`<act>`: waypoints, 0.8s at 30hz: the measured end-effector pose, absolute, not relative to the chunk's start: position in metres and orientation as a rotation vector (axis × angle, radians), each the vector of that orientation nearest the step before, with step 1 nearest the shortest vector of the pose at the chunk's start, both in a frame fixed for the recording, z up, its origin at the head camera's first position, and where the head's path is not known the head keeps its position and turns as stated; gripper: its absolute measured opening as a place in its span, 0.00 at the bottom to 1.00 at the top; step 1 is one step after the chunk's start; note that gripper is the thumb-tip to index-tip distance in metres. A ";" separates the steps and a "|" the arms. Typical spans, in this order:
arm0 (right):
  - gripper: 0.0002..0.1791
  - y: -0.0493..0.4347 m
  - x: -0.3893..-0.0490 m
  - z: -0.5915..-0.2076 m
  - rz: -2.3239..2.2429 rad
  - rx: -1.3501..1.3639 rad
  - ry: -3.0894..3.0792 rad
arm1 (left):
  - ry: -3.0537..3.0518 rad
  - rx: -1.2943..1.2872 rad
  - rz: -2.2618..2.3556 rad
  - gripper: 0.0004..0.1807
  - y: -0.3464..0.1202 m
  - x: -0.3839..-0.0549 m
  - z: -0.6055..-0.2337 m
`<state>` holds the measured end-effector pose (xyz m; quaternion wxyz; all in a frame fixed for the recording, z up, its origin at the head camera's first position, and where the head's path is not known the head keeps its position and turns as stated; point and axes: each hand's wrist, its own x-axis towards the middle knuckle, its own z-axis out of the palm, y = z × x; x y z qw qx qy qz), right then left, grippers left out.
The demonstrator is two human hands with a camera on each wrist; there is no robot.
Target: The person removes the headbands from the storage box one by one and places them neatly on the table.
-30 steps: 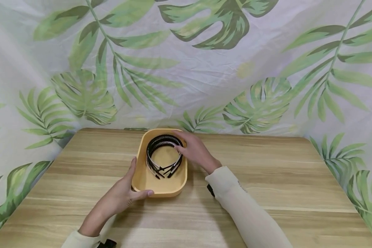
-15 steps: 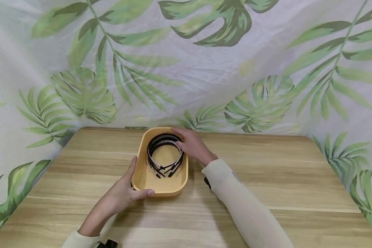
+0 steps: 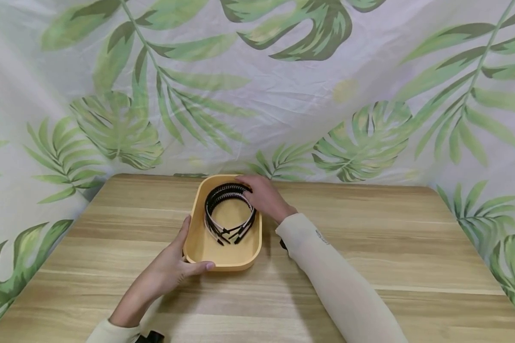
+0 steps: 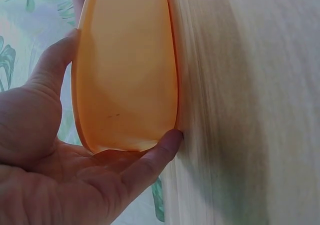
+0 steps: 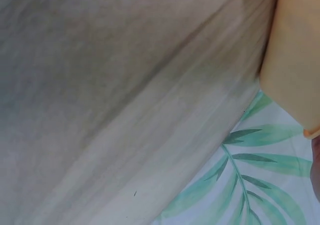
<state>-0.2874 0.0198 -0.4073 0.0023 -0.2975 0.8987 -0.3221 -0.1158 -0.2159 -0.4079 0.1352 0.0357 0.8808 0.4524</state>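
Observation:
A yellow rounded bin [image 3: 212, 255] lies near the table's far edge in the head view. Inside it are several black and whitish toothed headbands [image 3: 227, 190], nested in a ring with their tips crossing toward me. My left hand [image 3: 167, 269] grips the near left corner, thumb on the near rim and fingers along the left wall. The left wrist view has this hand [image 4: 75, 170] spanning the side of the bin [image 4: 127, 70]. My right hand [image 3: 266, 197] holds the far right corner, its thumb inside beside the headbands. The right wrist view catches only an edge of the bin [image 5: 295, 55].
The wooden table [image 3: 369, 238] reaches out on both sides of the bin. Behind it hangs a white leaf-printed cloth [image 3: 283, 105], close to the bin's far end. Wood grain also fills much of the right wrist view.
My right hand has slid slightly farther and leftward round the bin's far right corner. The left hand keeps its grip, and the headbands lie as before in the bin.

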 end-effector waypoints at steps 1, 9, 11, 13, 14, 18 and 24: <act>0.26 0.019 -0.288 -0.407 -1.006 -0.933 2.824 | 2.552 0.103 1.310 0.77 -0.216 -0.116 -0.408; 0.25 0.018 -0.289 -0.408 -0.978 -0.938 2.872 | 2.559 0.111 1.296 0.77 -0.217 -0.117 -0.410; 0.25 0.017 -0.289 -0.409 -0.978 -0.946 2.878 | 2.560 0.108 1.290 0.77 -0.217 -0.117 -0.410; 0.25 0.017 -0.289 -0.410 -0.979 -0.953 2.883 | 2.565 0.111 1.281 0.78 -0.217 -0.117 -0.410; 0.25 0.017 -0.289 -0.410 -0.980 -0.956 2.885 | 2.564 0.111 1.281 0.78 -0.217 -0.117 -0.410; 0.23 0.017 -0.289 -0.410 -0.990 -0.963 2.887 | 2.566 0.111 1.277 0.77 -0.217 -0.117 -0.410; 0.21 0.015 -0.291 -0.409 -0.991 -0.967 2.898 | 2.558 0.103 1.285 0.77 -0.217 -0.117 -0.409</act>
